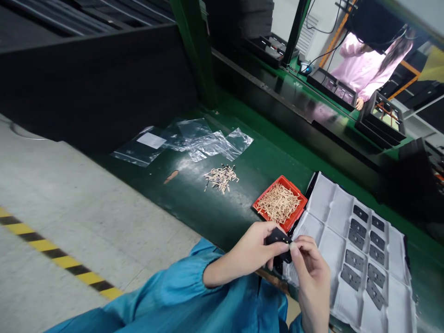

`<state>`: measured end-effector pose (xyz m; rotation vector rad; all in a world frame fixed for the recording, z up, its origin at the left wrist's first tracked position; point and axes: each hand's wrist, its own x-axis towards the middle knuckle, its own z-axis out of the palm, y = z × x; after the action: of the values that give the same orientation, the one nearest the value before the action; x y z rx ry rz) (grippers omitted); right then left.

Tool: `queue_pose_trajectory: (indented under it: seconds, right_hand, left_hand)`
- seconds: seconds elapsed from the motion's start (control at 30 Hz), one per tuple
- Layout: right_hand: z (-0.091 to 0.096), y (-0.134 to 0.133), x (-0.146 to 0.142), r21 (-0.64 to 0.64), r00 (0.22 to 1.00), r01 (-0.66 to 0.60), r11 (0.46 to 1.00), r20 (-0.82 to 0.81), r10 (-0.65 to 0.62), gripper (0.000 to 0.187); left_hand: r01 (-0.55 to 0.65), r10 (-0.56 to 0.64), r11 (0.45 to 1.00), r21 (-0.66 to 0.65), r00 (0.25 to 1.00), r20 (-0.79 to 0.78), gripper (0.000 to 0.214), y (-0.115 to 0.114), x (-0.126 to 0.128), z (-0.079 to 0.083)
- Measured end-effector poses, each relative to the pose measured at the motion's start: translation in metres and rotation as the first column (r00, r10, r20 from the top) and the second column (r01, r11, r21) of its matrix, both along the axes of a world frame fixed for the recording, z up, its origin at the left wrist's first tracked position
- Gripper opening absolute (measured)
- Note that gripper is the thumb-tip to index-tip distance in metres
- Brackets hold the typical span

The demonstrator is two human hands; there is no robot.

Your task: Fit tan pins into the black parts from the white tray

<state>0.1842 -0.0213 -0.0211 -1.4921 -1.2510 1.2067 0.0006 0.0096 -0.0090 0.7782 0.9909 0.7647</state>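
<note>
Clock positions are read in the head view, 12 at the top. The black part (275, 237) lies between the two hands, near the front edge of the green desk (187, 194) and raised clear of its surface. Its long axis, partly covered by fingers, appears to run from 10 toward 4 o'clock. The left hand (255, 247) is the nearer, having the part in its grip; the right hand (310, 268) meets it at the 4 o'clock end.

Left hand: enters from 8 o'clock, closed on the part, thumb laid across the near face, forefinger along the upper edge. Right hand: rises from 5 o'clock, wrist bent inward, thumb and forefinger brought together at the part's edge, other fingers curled. Whether that pinch is fully closed, and on what, cannot be told.

Surroundings: at 12 o'clock, just beyond the hands, a red box (301, 211) holds thin tan pieces (279, 202). At 3 o'clock a pale-lined tray (321, 194) carries flat black plates (354, 260) in its compartments. Between 10 and 11 o'clock lie a loose pile of strips (222, 178) and, farther off, clear plastic bags (208, 143).
</note>
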Motion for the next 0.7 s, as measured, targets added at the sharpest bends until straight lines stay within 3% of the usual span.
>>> queue_pose_trajectory:
  seconds: [0.43,0.7]
  right_hand:
    - [0.002,-0.005,-0.005,-0.007,0.999,-0.012,1.0,0.041,0.012,0.017]
    - [0.009,-0.006,-0.01,0.012,0.998,-0.008,1.0,0.07,0.008,0.017]
  left_hand:
    - [0.03,-0.024,0.998,-0.061,0.994,0.106,0.026,-0.008,-0.002,0.011]
    - [0.045,-0.042,0.998,-0.034,0.994,0.099,0.022,-0.014,-0.003,0.008]
